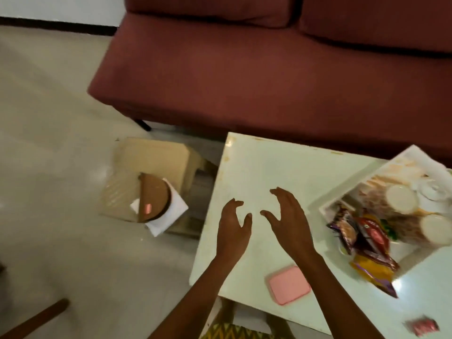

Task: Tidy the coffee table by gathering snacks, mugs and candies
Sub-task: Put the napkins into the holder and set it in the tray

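Note:
Both my hands hover over the bare left part of the white coffee table [264, 165]. My left hand [233, 226] and my right hand [286, 216] are open with curled fingers and hold nothing. To the right, a white tray [401, 162] holds two white mugs [401, 199] [435, 230], a white saucer or cup [431, 190] and several snack packets [367, 237]. An orange and purple packet [375, 275] hangs over the tray's near edge. A pink lid or box [288, 285] lies near the table's front edge. A small pink candy pack [422, 326] lies at the front right.
A maroon sofa [244, 69] runs along the far side of the table. On the floor to the left stands a beige stool [151, 162] with a brown round board [154, 199] and a white cloth [166, 216] on it. A brown wooden bar [34, 319] shows at the bottom left.

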